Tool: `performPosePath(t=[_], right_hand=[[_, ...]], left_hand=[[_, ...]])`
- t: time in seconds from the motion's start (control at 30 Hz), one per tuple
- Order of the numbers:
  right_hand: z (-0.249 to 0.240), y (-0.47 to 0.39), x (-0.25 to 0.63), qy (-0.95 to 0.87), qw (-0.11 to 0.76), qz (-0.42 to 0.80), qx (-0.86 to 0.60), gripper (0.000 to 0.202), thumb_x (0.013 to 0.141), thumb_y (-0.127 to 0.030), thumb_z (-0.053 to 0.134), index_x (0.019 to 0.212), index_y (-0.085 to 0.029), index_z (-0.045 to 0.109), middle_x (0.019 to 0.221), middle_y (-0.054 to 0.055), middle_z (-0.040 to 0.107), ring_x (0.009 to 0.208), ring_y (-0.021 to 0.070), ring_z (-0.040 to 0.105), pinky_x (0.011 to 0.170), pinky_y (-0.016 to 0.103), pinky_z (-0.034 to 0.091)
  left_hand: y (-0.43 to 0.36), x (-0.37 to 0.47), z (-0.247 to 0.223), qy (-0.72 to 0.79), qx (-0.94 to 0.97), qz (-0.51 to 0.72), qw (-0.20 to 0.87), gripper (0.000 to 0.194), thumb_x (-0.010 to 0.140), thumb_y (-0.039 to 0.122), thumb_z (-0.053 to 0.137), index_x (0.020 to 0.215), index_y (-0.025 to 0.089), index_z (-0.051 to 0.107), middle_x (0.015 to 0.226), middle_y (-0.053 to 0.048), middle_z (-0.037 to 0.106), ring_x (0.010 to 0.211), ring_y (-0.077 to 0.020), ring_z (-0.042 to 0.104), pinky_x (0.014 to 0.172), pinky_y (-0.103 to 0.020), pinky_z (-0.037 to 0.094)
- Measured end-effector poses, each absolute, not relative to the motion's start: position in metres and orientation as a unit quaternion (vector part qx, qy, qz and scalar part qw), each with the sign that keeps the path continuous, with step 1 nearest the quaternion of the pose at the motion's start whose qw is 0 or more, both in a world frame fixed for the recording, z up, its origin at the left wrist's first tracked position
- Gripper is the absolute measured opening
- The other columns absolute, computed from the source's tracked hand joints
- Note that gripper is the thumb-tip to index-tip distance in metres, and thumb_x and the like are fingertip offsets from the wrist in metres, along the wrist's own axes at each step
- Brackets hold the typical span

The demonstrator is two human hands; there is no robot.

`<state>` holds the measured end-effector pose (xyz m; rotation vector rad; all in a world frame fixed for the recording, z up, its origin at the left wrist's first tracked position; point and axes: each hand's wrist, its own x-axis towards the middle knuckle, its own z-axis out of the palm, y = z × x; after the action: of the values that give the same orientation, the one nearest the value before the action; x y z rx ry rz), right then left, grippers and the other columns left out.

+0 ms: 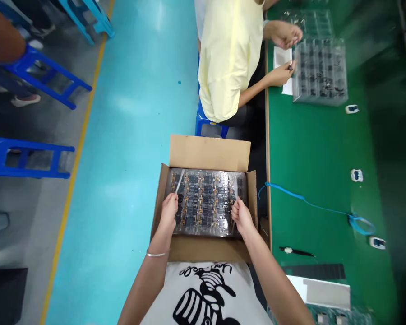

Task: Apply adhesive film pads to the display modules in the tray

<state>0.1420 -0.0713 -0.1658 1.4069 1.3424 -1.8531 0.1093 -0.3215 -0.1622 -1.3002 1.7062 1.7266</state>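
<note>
An open cardboard box (209, 151) is in front of my body with its flaps folded out. Inside lies a clear plastic tray (206, 203) with rows of small dark electronic parts that have gold-coloured bits. My left hand (169, 208) is closed on a thin white strap (180, 180) over the tray's left side. On the right side, my right hand (241, 215) is closed around another pale strap (236, 186). Where the straps run below my hands is mostly hidden.
A green workbench (311, 180) runs along the right, bearing a blue cord (297, 197), a pen (296, 251) and stacked clear trays (321, 72). A co-worker in a yellow top (230, 58) sits ahead. Blue stools (30, 158) stand at left beyond the yellow floor line.
</note>
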Motion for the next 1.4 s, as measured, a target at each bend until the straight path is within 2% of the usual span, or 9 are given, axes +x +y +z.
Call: performPosePath(t=[0.13,0.3,0.43,0.67,0.83,1.07,1.2,1.3,1.4], right_hand=[[-0.121,-0.074,0.135,0.484,0.224,-0.715,0.452,0.029,0.097,-0.041,0.055,0.097,-0.013,0.06,0.077,-0.002,0.058,0.055,0.0057,0.052,0.049,0.019,0.046],[-0.05,-0.081,0.121,0.503,0.193,-0.758,0.367,0.041,0.088,-0.045,0.066,0.068,-0.019,0.041,0.051,-0.013,0.026,0.039,0.0016,0.018,0.036,0.016,0.016],[0.014,-0.085,0.107,0.524,0.162,-0.775,0.313,0.06,0.066,-0.054,0.082,0.065,-0.023,0.031,0.049,-0.015,0.02,0.041,0.0015,0.013,0.038,0.019,0.01],[0.099,-0.055,0.076,0.566,0.093,-0.779,0.254,0.06,0.065,-0.05,0.084,0.061,-0.022,0.031,0.051,-0.013,0.019,0.044,0.0019,0.012,0.04,0.021,0.008],[0.138,0.007,0.051,0.608,0.048,-0.758,0.233,0.057,0.066,-0.043,0.083,0.058,-0.022,0.031,0.05,-0.013,0.02,0.043,0.0015,0.013,0.039,0.021,0.009],[0.144,0.135,0.007,0.671,-0.05,-0.689,0.269,0.034,0.089,-0.034,0.065,0.066,-0.017,0.047,0.049,-0.012,0.024,0.038,0.0011,0.017,0.037,0.017,0.014],[0.111,0.203,-0.022,0.689,-0.095,-0.639,0.329,0.025,0.096,-0.038,0.057,0.096,-0.013,0.06,0.077,-0.002,0.058,0.057,0.006,0.052,0.05,0.019,0.046],[0.078,0.239,-0.039,0.698,-0.12,-0.609,0.356,0.03,0.095,-0.037,0.059,0.114,-0.014,0.059,0.107,0.006,0.064,0.087,0.0154,0.065,0.074,0.033,0.057],[0.043,0.265,-0.045,0.716,-0.148,-0.584,0.353,0.035,0.094,-0.037,0.06,0.121,-0.016,0.058,0.12,0.009,0.061,0.101,0.0202,0.064,0.085,0.04,0.057]], left_hand=[[-0.336,0.101,-0.118,0.604,-0.424,0.649,0.182,0.022,0.097,0.034,0.057,0.098,0.012,0.061,0.08,0.0,0.06,0.057,-0.0077,0.054,0.05,-0.02,0.048],[-0.349,0.093,-0.051,0.597,-0.345,0.703,0.173,0.024,0.093,0.029,0.061,0.078,0.015,0.049,0.058,0.01,0.032,0.042,-0.003,0.024,0.038,-0.015,0.02],[-0.356,0.083,0.004,0.599,-0.267,0.734,0.179,0.029,0.081,0.035,0.07,0.08,0.018,0.046,0.058,0.011,0.024,0.045,-0.0032,0.018,0.041,-0.013,0.016],[-0.339,0.047,0.081,0.605,-0.15,0.751,0.219,0.034,0.074,0.037,0.073,0.093,0.018,0.052,0.059,0.012,0.026,0.046,-0.0028,0.018,0.042,-0.013,0.02],[-0.277,0.02,0.125,0.58,-0.102,0.782,0.205,0.031,0.069,0.024,0.07,0.093,0.016,0.053,0.057,0.012,0.03,0.043,-0.0017,0.018,0.038,-0.014,0.019],[-0.151,-0.031,0.147,0.513,-0.003,0.827,0.228,0.02,0.083,0.021,0.061,0.072,0.016,0.045,0.06,0.009,0.031,0.043,-0.0008,0.02,0.038,-0.013,0.019],[-0.071,-0.064,0.121,0.543,-0.018,0.804,0.241,0.028,0.09,0.016,0.059,0.068,0.016,0.041,0.057,0.01,0.03,0.041,-0.0013,0.02,0.037,-0.014,0.017],[-0.015,-0.084,0.087,0.573,-0.043,0.781,0.244,0.017,0.095,0.027,0.06,0.087,0.013,0.056,0.069,0.005,0.05,0.048,-0.0044,0.042,0.042,-0.015,0.036],[0.027,-0.096,0.049,0.59,-0.059,0.766,0.248,0.025,0.096,0.033,0.059,0.111,0.013,0.06,0.098,-0.005,0.064,0.076,-0.0137,0.063,0.065,-0.028,0.056]])
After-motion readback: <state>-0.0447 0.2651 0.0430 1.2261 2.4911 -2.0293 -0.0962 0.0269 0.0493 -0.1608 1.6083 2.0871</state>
